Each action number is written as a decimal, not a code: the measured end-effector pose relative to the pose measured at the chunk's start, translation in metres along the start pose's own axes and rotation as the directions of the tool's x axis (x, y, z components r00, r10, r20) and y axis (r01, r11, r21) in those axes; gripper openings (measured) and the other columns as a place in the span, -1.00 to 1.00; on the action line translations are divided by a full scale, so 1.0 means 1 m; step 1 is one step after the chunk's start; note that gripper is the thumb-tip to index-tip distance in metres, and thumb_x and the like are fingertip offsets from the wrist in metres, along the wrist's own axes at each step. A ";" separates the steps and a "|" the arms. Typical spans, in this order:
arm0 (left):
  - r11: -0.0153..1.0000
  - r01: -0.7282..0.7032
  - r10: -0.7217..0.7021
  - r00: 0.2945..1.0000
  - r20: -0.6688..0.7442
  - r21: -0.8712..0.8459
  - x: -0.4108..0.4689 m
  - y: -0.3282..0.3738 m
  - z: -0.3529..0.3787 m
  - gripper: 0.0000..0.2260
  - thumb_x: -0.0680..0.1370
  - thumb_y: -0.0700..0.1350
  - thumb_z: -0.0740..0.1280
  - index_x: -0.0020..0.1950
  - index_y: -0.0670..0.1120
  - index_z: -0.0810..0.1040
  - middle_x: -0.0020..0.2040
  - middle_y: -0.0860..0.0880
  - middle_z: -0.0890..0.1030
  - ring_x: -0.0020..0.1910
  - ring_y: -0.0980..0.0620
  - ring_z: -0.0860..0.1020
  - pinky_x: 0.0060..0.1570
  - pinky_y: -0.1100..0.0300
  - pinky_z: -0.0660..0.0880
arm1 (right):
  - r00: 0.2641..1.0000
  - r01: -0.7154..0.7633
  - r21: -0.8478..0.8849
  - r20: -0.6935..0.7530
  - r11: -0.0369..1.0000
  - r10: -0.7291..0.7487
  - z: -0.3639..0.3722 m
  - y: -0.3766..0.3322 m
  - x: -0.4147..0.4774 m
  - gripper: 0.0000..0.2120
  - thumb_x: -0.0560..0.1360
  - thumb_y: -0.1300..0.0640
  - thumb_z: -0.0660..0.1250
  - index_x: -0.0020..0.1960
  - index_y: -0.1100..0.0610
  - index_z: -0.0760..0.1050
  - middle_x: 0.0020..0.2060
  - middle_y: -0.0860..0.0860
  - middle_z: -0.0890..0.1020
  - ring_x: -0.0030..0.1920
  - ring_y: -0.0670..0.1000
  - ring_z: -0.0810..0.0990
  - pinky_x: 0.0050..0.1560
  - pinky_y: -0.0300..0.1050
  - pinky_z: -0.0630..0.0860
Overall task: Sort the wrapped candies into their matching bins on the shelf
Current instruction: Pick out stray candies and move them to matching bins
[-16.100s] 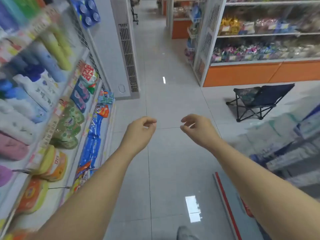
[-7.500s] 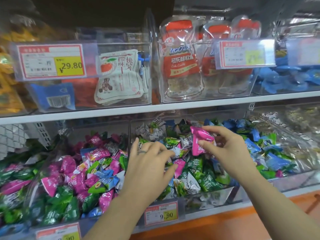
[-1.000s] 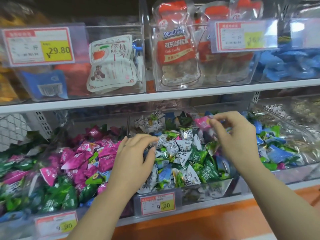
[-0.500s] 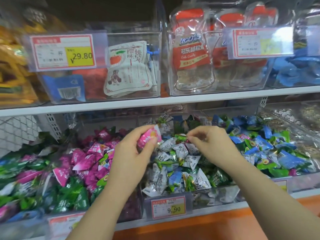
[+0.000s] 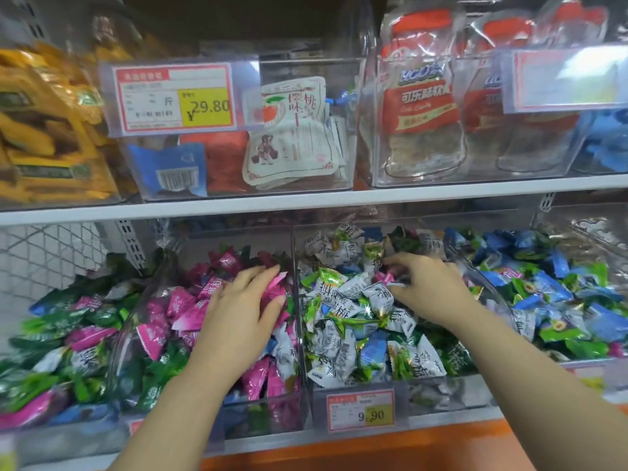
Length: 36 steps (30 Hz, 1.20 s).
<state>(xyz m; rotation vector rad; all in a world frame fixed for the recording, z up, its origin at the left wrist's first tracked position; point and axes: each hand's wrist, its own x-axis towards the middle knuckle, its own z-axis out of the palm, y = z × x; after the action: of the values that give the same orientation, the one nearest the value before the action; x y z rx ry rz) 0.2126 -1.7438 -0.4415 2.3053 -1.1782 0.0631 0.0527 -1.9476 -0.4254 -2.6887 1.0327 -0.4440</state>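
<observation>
While the left hand hangs over the pink-candy bin, it looks to have a pink candy pinched loosely between forefinger and thumb, other fingers fairly straight. Likely about to drop it; that bin matches.

Right of the clear divider, the right hand is in the middle bin, fingers curled down into the white-wrapped candies. Fingertips sit just beside a stray pink wrapper. Can't tell if it's gripped or only touched. Further right: blue and green candies, with the odd pink one mixed in.

Handling, as a guess:
- candies light, small, firm core inside crinkly film
- film probably slick; the pile will shift when dug into
- best hold is a crimped end flap or across the body, thumb against forefinger
- not fragile, a short drop into the bin should be fine

Readable text:
- upper shelf, price tag: "¥29.80", plus 斤
- white pouch: 樱桃 with a red fruit picture
- red pouch: 可乐, "Cola Candy" faint below
- white wrappers: 梅
- lower tag: "9.90"
- tag at far upper right is washed out
</observation>
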 end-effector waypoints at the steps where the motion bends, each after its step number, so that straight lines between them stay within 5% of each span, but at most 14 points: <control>1: 1.000 0.002 -0.002 1.000 0.016 -0.002 -0.001 -0.001 -0.001 -0.56 0.61 0.06 0.17 0.49 0.12 0.24 0.46 0.09 0.28 0.42 0.02 0.28 0.44 -0.09 0.16 | 1.000 -0.011 0.030 -0.012 0.999 0.011 0.000 -0.001 0.000 -0.67 0.47 0.03 0.32 0.24 -0.11 0.49 -0.06 -0.15 0.63 0.08 0.02 0.57 0.22 0.04 0.42; 4: 1.000 0.000 0.000 1.000 0.029 0.006 -0.004 -0.005 -0.005 -0.54 0.60 0.07 0.18 0.50 0.15 0.20 0.48 0.11 0.25 0.44 0.04 0.25 0.45 -0.11 0.14 | 0.997 -0.032 0.120 -0.067 0.992 0.041 -0.001 -0.004 -0.001 -0.87 0.47 0.09 0.35 -0.12 -0.16 0.54 -0.31 -0.17 0.58 -0.15 -0.02 0.56 0.19 0.00 0.42; 7: 1.000 0.008 -0.008 1.000 -0.003 0.004 -0.006 -0.005 -0.010 -0.54 0.59 0.06 0.21 0.48 0.14 0.24 0.47 0.11 0.25 0.44 0.03 0.24 0.46 -0.11 0.11 | 0.986 -0.036 0.260 -0.148 0.965 0.077 -0.003 -0.003 -0.003 -0.77 0.44 0.13 0.40 -0.28 -0.17 0.49 -0.37 -0.16 0.60 -0.24 -0.01 0.59 0.08 0.01 0.50; 10: 0.999 -0.025 0.022 0.996 -0.084 -0.034 -0.008 -0.001 -0.013 -0.59 0.57 0.03 0.23 0.43 0.11 0.35 0.42 0.10 0.31 0.42 0.02 0.26 0.45 -0.12 0.12 | 0.965 -0.019 0.499 -0.218 0.866 0.147 -0.011 -0.004 -0.005 -0.87 0.45 0.22 0.39 -0.20 0.01 0.58 -0.42 -0.11 0.59 -0.42 0.00 0.61 -0.23 -0.07 0.60; 15: 0.983 -0.131 0.103 0.973 -0.204 -0.131 -0.013 0.014 -0.017 -0.70 0.57 -0.02 0.25 0.30 0.12 0.48 0.23 0.27 0.32 0.30 0.12 0.33 0.40 -0.10 0.22 | 0.937 0.044 0.665 -0.286 0.746 0.199 -0.023 -0.013 -0.006 -0.92 0.46 0.23 0.36 -0.16 0.09 0.60 -0.35 0.02 0.62 -0.34 0.01 0.55 -0.18 -0.07 0.55; 20: 0.942 -0.222 0.178 0.966 -0.186 -0.253 -0.019 0.036 -0.014 -0.68 0.57 -0.01 0.23 0.32 0.21 0.42 0.18 0.37 0.35 0.27 0.27 0.33 0.43 -0.03 0.22 | 0.958 0.098 0.745 -0.250 0.660 0.140 -0.032 -0.040 -0.021 -0.89 0.45 0.24 0.40 -0.18 0.05 0.58 -0.29 0.00 0.65 -0.36 -0.14 0.58 -0.36 -0.42 0.46; 24: 0.905 -0.206 0.170 0.977 -0.127 -0.372 -0.021 0.051 -0.011 -0.54 0.56 0.05 0.26 0.40 0.33 0.18 0.30 0.32 0.33 0.29 0.35 0.27 0.30 0.27 0.25 | 0.987 0.151 0.779 -0.149 0.609 -0.054 -0.030 -0.067 -0.034 -0.90 0.44 0.24 0.42 -0.20 0.06 0.59 -0.29 -0.02 0.67 -0.28 -0.08 0.62 -0.19 -0.31 0.55; 27: 0.876 -0.149 0.093 0.985 -0.142 -0.460 -0.019 0.052 -0.010 -0.53 0.54 0.04 0.30 0.40 0.29 0.25 0.27 0.24 0.44 0.24 0.30 0.38 0.16 0.35 0.35 | 0.984 0.172 0.800 -0.109 0.575 -0.143 -0.026 -0.077 -0.037 -0.93 0.44 0.19 0.42 -0.19 0.05 0.59 -0.26 -0.04 0.67 -0.18 0.00 0.66 -0.05 -0.18 0.59; 29: 0.885 -0.123 0.058 0.986 -0.157 -0.448 -0.017 0.048 -0.011 -0.56 0.54 0.03 0.32 0.38 0.27 0.30 0.22 0.21 0.49 0.17 0.31 0.43 0.06 0.44 0.34 | 0.986 0.161 0.788 -0.100 0.594 -0.135 -0.027 -0.071 -0.032 -0.98 0.46 0.16 0.40 -0.12 0.07 0.61 -0.23 -0.02 0.69 -0.16 0.00 0.66 -0.04 -0.20 0.59; 31: 0.915 -0.076 0.007 0.985 -0.171 -0.396 -0.017 0.041 -0.015 -0.56 0.54 0.05 0.30 0.39 0.25 0.30 0.21 0.18 0.48 0.02 0.25 0.51 -0.05 0.48 0.38 | 0.990 0.140 0.682 -0.090 0.718 -0.108 -0.027 -0.055 -0.023 -0.96 0.48 0.12 0.38 -0.08 0.04 0.61 -0.19 -0.04 0.68 -0.17 -0.08 0.64 -0.11 -0.35 0.55; 34: 0.950 0.016 -0.090 0.971 -0.223 -0.312 -0.014 0.026 -0.023 -0.53 0.56 0.03 0.28 0.46 0.12 0.26 0.22 0.00 0.54 -0.19 0.15 0.58 -0.09 0.13 0.50 | 0.995 0.103 0.410 -0.042 0.906 -0.094 -0.022 -0.028 -0.008 -0.92 0.51 0.13 0.35 -0.01 0.01 0.59 -0.14 -0.09 0.65 -0.12 -0.12 0.61 -0.17 -0.41 0.43; 36: 0.965 0.062 -0.131 0.956 -0.262 -0.255 -0.012 0.014 -0.028 -0.53 0.57 0.02 0.27 0.47 0.07 0.26 0.01 -0.04 0.61 -0.40 0.23 0.48 -0.29 0.15 0.43 | 0.995 0.094 0.282 0.003 0.955 -0.099 -0.019 -0.015 -0.003 -0.82 0.52 0.13 0.33 0.11 0.04 0.58 -0.08 -0.10 0.62 -0.08 -0.11 0.58 -0.07 -0.31 0.43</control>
<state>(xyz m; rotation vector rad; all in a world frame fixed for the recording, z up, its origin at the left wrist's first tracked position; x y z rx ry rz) 0.2003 -1.7277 -0.4152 2.0548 -0.8771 0.1878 0.0535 -1.9367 -0.4037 -2.4895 0.7692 -0.5413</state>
